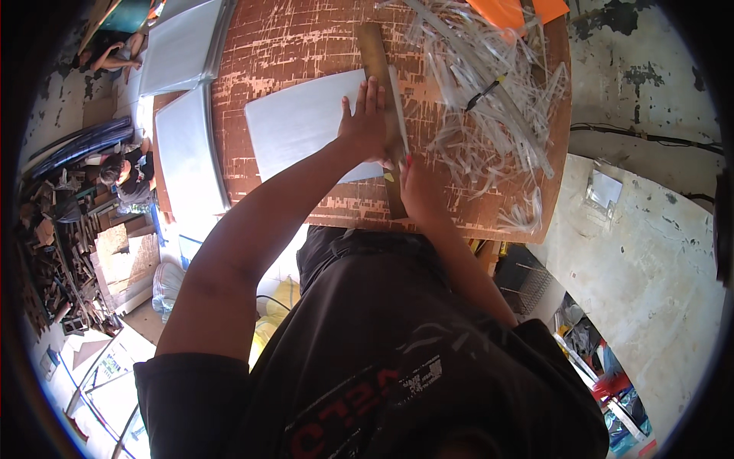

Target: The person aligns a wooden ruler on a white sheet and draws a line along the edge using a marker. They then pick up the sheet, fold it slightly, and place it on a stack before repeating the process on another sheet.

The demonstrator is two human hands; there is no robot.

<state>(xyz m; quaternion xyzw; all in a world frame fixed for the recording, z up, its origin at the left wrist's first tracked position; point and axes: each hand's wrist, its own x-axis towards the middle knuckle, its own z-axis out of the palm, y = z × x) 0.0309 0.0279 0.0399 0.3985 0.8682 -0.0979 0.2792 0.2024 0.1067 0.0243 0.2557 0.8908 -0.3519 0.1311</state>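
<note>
My left hand (365, 128) lies with fingers spread over a long, flat brown straightedge (375, 53), pressing on it and on the sheets beneath. A stack of whitish, translucent plastic sheets (298, 122) lies under the straightedge, with a narrow strip (397, 92) of it showing past the right side. My right hand (420, 191) is closed around a small red-handled cutter (408, 161) at the straightedge's right edge, near its lower end. Most of the cutter is hidden by the fingers, and its blade cannot be made out.
Cut plastic strips (489, 130) are heaped on the right of the worn brown table (298, 46), with a black-and-yellow tool (485, 93) on them. Orange sheets (508, 11) lie beyond. Sheet stacks (189, 153) fill the left edge. A person (130, 176) sits at the far left, near piled wood.
</note>
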